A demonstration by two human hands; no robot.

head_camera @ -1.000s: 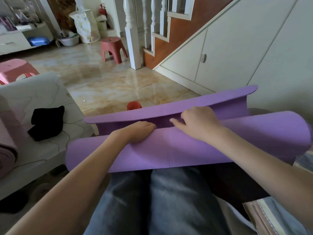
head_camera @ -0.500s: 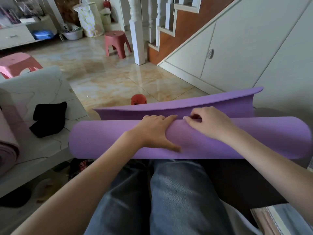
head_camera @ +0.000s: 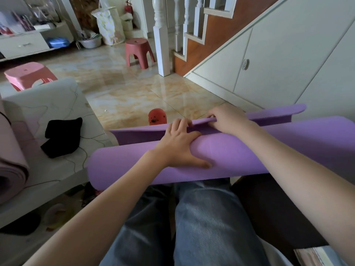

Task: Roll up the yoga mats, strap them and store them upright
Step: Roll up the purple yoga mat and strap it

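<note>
Mat (head_camera: pixel 240 152), purple and mostly rolled, is laid crosswise over the lap of a seated person in jeans (head_camera: pixel 201 227); its long axis runs left to right, the right end slightly farther from the camera and running out of frame, the left end reaching towards the pale sofa (head_camera: pixel 48 104). The last unrolled flap (head_camera: pixel 269 117) is seen standing up along the far side of the roll, its free edge on top.

In the head view, the left hand (head_camera: pixel 179 146) is laid palm-down over the top of the roll, thumb stretched along the near side, fingers spread and reaching to the flap's edge. The right hand (head_camera: pixel 226 117) is set on the far side of the roll, its fingers curled over the flap's edge and pinching it. Both forearms are stretched forward from the bottom corners.

On the sofa a black cloth (head_camera: pixel 61 137) is seen. Beyond the roll a small red object (head_camera: pixel 157 117) stands on the tiled floor (head_camera: pixel 124 87), and farther off a red stool (head_camera: pixel 139 51) beside the white stair post (head_camera: pixel 162 39).
</note>
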